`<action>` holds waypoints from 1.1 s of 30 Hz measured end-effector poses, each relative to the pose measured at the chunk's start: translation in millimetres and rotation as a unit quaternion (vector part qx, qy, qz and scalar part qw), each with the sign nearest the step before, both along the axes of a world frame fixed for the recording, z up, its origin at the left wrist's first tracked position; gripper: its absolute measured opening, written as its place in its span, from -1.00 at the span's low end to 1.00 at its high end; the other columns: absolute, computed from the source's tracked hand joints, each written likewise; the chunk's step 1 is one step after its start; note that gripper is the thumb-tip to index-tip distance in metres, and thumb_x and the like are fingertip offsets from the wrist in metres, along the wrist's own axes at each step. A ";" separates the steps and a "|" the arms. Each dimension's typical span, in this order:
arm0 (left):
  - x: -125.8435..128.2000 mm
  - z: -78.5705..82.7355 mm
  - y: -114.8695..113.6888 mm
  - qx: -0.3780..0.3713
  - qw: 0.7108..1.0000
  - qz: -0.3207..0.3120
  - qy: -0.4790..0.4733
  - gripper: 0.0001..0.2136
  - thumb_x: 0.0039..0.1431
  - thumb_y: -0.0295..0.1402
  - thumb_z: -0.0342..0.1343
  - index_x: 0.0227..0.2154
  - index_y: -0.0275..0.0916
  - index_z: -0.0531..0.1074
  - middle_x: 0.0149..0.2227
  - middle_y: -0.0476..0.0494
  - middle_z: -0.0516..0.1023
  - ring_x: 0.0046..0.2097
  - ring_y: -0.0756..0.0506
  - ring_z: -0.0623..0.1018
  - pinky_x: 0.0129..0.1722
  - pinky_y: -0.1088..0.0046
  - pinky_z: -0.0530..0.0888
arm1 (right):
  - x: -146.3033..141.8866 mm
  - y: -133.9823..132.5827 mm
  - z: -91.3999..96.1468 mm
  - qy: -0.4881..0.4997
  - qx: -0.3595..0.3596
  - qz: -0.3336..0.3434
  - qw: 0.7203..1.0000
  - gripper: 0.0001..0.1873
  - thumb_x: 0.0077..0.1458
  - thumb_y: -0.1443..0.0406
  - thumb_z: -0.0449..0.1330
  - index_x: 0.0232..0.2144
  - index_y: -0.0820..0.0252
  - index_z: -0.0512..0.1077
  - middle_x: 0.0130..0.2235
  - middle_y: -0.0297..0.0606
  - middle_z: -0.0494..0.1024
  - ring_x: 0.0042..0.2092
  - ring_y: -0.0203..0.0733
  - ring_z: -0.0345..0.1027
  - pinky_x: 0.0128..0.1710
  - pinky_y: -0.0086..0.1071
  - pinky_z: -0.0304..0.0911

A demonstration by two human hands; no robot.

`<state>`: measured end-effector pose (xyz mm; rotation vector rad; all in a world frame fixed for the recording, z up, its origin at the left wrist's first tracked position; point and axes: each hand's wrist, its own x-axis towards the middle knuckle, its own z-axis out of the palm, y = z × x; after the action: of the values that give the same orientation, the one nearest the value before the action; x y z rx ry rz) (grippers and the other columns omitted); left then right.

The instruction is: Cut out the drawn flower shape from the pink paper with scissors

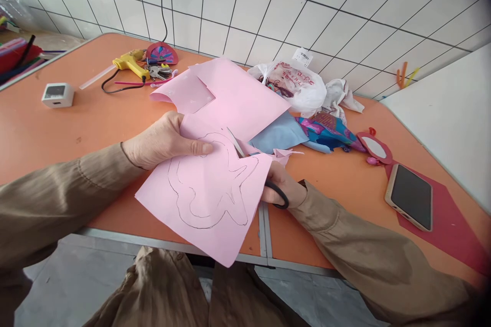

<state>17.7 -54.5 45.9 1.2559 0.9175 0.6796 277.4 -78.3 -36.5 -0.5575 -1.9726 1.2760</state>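
A pink sheet (207, 194) with a curved double outline drawn on it is held up over the front edge of the table. My left hand (169, 140) grips its upper left side, thumb on top and fingers hidden behind. My right hand (282, 184) is closed round the black handles of a pair of scissors (235, 142), partly hidden by the sheet. One blade shows above the sheet, at a cut by the drawn line near its upper right. Behind lies a larger pink sheet (238, 92), with a light blue piece (278, 130) partly under it.
On the orange table (95, 133) are a yellow glue gun (132, 64), keys (159, 71), a white cube-shaped device (57, 95) and a white plastic bag (295, 84). Patterned blue cloth (330, 130), a small red-framed mirror (374, 147) and a phone (410, 196) on a red sheet (452, 230) lie right.
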 end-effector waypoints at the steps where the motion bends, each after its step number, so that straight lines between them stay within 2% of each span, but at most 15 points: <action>1: 0.1 0.2 -0.1 -0.008 1.000 -0.004 -0.006 -0.83 -0.09 -0.34 0.44 -0.38 -0.22 0.68 -0.34 -0.15 0.72 -0.29 -0.24 0.69 -0.28 0.32 0.64 | 0.0 -0.1 1.8 -0.006 0.004 -0.003 1.000 -0.61 0.16 0.02 0.21 -0.24 0.24 0.51 -0.19 -0.12 0.52 -0.17 -0.16 0.45 -0.20 -0.36 0.43; 7: 1.7 -0.4 -1.4 -0.031 0.998 -0.019 -0.047 -0.83 -0.06 -0.37 0.44 -0.35 -0.22 0.68 -0.34 -0.16 0.72 -0.24 -0.25 0.69 -0.16 0.24 0.63 | -2.2 0.0 11.4 0.008 -0.002 0.034 0.999 -0.68 0.19 0.09 0.21 -0.22 0.24 0.49 -0.23 -0.16 0.52 -0.22 -0.19 0.45 -0.22 -0.35 0.44; 15: 3.8 3.2 -3.1 -0.026 0.999 -0.030 -0.034 -0.93 -0.04 -0.39 0.41 -0.43 -0.18 0.69 -0.43 -0.08 0.70 -0.20 -0.29 0.70 -0.15 0.25 0.62 | -0.8 0.4 2.9 0.001 0.006 0.038 0.999 -0.66 0.22 0.09 0.17 -0.19 0.26 0.49 -0.26 -0.17 0.50 -0.26 -0.21 0.42 -0.30 -0.39 0.39; 19: 4.5 4.1 -4.3 -0.016 0.999 -0.026 -0.032 -0.95 -0.03 -0.39 0.40 -0.43 -0.18 0.69 -0.41 -0.08 0.70 -0.15 -0.29 0.69 -0.14 0.27 0.62 | 0.9 1.4 0.8 0.008 0.017 0.041 0.999 -0.69 0.16 0.14 0.23 -0.14 0.24 0.48 -0.27 -0.19 0.50 -0.26 -0.20 0.42 -0.29 -0.39 0.39; 24: 0.6 1.0 -1.0 -0.016 0.999 -0.030 -0.011 -0.87 -0.07 -0.32 0.42 -0.41 -0.21 0.68 -0.37 -0.11 0.71 -0.21 -0.29 0.70 -0.18 0.27 0.62 | 1.2 1.7 3.0 0.002 0.001 0.046 0.999 -0.67 0.21 0.09 0.16 -0.18 0.25 0.49 -0.33 -0.24 0.47 -0.32 -0.25 0.38 -0.37 -0.44 0.33; 27: -1.6 -1.6 1.9 -0.016 0.999 -0.046 -0.015 -0.84 -0.05 -0.30 0.42 -0.39 -0.22 0.67 -0.31 -0.13 0.71 -0.20 -0.29 0.69 -0.19 0.30 0.62 | 0.7 1.7 4.0 0.006 0.006 0.053 0.999 -0.70 0.23 0.13 0.15 -0.15 0.24 0.49 -0.31 -0.25 0.47 -0.33 -0.27 0.38 -0.39 -0.46 0.31; 33: -3.3 -3.8 5.1 -0.011 0.998 -0.064 -0.022 -0.89 -0.02 -0.38 0.41 -0.39 -0.26 0.67 -0.38 -0.08 0.70 -0.27 -0.22 0.69 -0.20 0.34 0.62 | -0.9 2.7 2.0 0.034 0.041 0.057 0.997 -0.74 0.23 0.23 0.16 -0.08 0.20 0.48 -0.30 -0.27 0.50 -0.32 -0.27 0.40 -0.36 -0.46 0.34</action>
<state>14.5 -49.4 42.1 1.2639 0.7993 0.5923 276.6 -75.6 -34.5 -0.3618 -2.0143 1.2583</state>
